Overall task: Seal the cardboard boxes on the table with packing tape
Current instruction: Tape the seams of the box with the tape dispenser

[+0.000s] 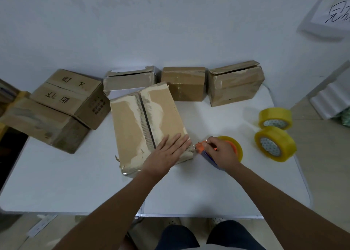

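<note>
Knees: person's legs at bottom edge, just under near edge of table point(75, 189).
Right hand point(220, 151): fingers curled round tape dispenser point(205, 151), grip closed on it. Orange head touches near right corner of the box; likely anchoring the tape end on the side wall before pulling up over the top (my guess from the pose).
Dispenser roll point(234, 147): yellow-clear roll on the dispenser, partly hidden by the hand.
Left hand point(170, 151): flat, fingers straight, palm pressing down on near end of box top. Prob. holds flaps shut + keeps the box from sliding under the dispenser's push. Grip open, nothing held.
Box in work point(147, 121): mid table, long axis running away from person, turned a bit left. Top seam between 2 flaps is dark, no tape visible on it. Surface worn: pale torn patches where old tape ripped paper off, near corners crumpled.
Spare rolls: 2 yellow-clear, roll A point(274, 143) and roll B point(275, 118), right of the box, near each other, within reach.
Left stack: box w/ handwriting point(70, 96) lying on a lower box point(41, 122).
Back row: 3 boxes point(185, 83) by the wall, flaps look loose or ajar, apparently waiting for sealing.
</note>
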Available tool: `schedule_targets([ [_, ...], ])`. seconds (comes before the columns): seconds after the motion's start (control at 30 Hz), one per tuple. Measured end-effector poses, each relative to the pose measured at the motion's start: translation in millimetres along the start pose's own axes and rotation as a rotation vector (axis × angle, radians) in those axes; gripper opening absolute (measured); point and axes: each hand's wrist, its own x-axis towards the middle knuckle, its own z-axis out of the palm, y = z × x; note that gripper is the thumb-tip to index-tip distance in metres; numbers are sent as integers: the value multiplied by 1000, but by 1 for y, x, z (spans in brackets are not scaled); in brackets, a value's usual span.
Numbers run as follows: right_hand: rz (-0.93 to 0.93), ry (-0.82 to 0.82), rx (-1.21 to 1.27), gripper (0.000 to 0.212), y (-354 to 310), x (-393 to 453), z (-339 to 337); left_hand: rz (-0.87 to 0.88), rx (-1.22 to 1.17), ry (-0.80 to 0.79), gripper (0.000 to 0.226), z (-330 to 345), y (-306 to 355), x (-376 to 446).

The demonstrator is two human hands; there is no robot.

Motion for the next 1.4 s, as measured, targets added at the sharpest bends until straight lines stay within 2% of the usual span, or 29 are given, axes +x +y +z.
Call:
schedule_targets([
  [0.17, -82, 62, -65, 19, 2, 0, 4, -67, -107, 87, 64, -8, 5, 11],
  [0.27, -176, 88, -200, 16, 5, 6, 9, -58, -76, 73, 55, 0, 8, 10],
  [0.37, -223, 90, -293, 17, 3, 13, 17, -52, -43, 44, 65, 7, 7, 9],
  [0.47, -257, 87, -309, 28, -7, 22, 29, -56, -38, 17, 67, 7, 9, 9],
  [0.57, -256, 81, -264, 28, -10, 27, 45, -53, -43, 18, 66, 7, 10, 8],
  [0.7, -108, 54, -180, 15, -7, 29, 55, -60, -58, 8, 69, 5, 12, 9],
  [0.83, -6, -8, -82, 26, -8, 39, 52, -55, -74, 5, 67, 4, 12, 8],
  [0.9, 26, 6, 59, 33, -10, 32, 48, -54, -90, 16, 61, 4, 10, 10],
  [1.03, 101, 137, 381, 31, -25, -11, 47, -72, -68, 31, 57, 3, 10, 11],
  [1.2, 82, 218, 355, 35, -36, -24, 66, -52, -31, 11, 57, 3, 11, 12],
  [1.33, 96, 130, 359, 35, -34, -17, 53, -61, -101, -48, 59, -3, 10, 14],
  [1.4, 68, 76, 290, 38, -38, -17, 47, -59, -249, -18, 62, -14, 6, 13],
])
